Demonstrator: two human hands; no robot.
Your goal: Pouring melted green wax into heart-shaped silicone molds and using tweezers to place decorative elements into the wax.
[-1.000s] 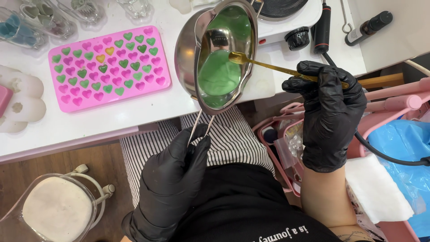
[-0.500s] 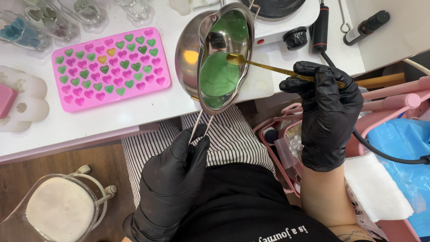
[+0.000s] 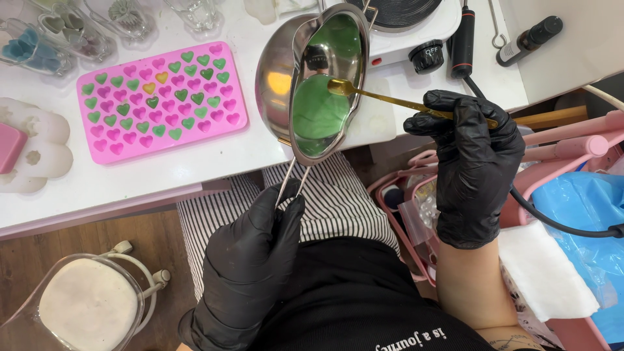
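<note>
Over the white desk's (image 3: pixel 162 175) front edge, the black-gloved left hand (image 3: pixel 250 266) grips the wire handle of a tilted steel pouring pot (image 3: pixel 312 78) holding green liquid. The right hand (image 3: pixel 474 162), closed on a thin gold spoon (image 3: pixel 390 99), dips it inside. A pink silicone heart mould (image 3: pixel 159 101), partly filled green, lies left.

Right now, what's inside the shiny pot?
The metal pot is tilted and holds smooth green liquid. The bowl of a gold spoon, held by the right hand, dips in just above it. The pot's bottom under the liquid is hidden.
</note>
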